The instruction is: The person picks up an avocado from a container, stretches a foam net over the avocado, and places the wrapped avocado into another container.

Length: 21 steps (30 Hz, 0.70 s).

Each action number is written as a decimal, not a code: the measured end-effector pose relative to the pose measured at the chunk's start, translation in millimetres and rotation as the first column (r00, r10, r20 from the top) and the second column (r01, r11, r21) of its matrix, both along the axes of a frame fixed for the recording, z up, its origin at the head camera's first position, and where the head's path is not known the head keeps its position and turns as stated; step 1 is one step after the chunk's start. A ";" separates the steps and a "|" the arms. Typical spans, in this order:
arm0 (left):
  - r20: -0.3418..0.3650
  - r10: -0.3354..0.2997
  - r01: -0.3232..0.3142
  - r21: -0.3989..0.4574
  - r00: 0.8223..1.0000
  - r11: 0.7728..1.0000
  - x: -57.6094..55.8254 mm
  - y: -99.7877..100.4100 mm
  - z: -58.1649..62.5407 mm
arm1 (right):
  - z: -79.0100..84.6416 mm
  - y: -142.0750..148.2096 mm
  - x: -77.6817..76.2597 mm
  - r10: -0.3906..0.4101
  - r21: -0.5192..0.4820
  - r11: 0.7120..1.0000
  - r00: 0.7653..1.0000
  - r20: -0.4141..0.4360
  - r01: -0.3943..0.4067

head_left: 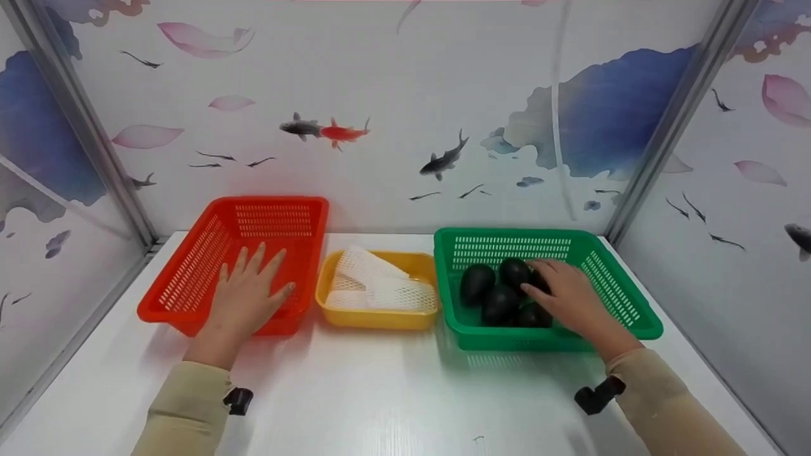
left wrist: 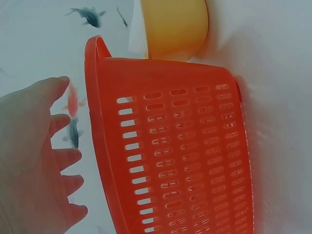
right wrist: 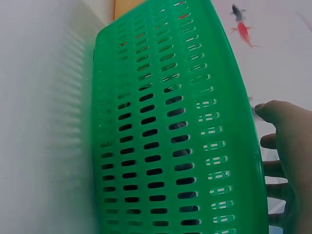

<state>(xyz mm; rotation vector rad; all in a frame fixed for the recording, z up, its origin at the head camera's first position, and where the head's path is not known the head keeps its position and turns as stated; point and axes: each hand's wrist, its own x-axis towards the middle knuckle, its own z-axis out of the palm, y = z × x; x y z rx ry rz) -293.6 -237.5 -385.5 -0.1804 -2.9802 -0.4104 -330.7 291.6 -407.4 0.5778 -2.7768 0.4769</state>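
Several black egg-shaped things, like dark avocados (head_left: 500, 305), lie in the left part of the green basket (head_left: 462, 339). Over them is my right hand (head_left: 567, 297), thumb and fingers apart around the rightmost ones; whether it touches them I cannot tell. The right wrist view shows this hand (right wrist: 292, 151) beyond the green rim, nothing visible in it. My left hand (head_left: 247, 301) is spread above the red basket (head_left: 168, 313), holding nothing. In the left wrist view its fingers (left wrist: 68, 158) are apart beside the red rim.
Between the two larger baskets stands a small yellow basket (head_left: 380, 320) with white foam net sleeves (head_left: 386, 288) in it. All three stand on a white table (head_left: 393, 392) near the back wall (head_left: 380, 190), which is printed with fish. Side panels with metal posts (head_left: 678, 120) flank the table.
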 end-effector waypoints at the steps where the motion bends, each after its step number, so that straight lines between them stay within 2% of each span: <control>1: 0.001 0.000 0.000 -0.001 1.000 1.000 0.1 0.3 0.3 | 0.3 0.2 0.2 0.000 0.009 1.000 1.000 0.005 0.000; 5: 0.002 -0.002 0.002 -0.014 1.000 1.000 1.3 5.0 3.3 | 2.4 0.3 2.6 -0.010 0.057 0.998 0.998 0.056 0.007; 8: -0.026 -0.014 0.013 -0.028 1.000 1.000 1.9 14.6 7.5 | 6.7 -0.5 5.3 -0.016 0.067 0.998 0.995 0.094 0.010; 12: -0.086 -0.044 0.040 -0.043 0.995 0.998 1.3 35.4 10.4 | 13.1 -2.1 8.3 -0.013 0.036 0.999 0.994 0.111 0.009; 18: -0.114 -0.095 0.089 -0.054 0.989 0.995 3.5 66.8 6.5 | 16.9 -4.9 13.0 0.008 0.016 1.000 0.990 0.144 -0.010; 21: -0.148 -0.132 0.124 -0.060 0.980 0.990 4.1 78.2 4.7 | 17.8 -4.4 14.0 0.012 0.017 1.000 0.984 0.176 -0.015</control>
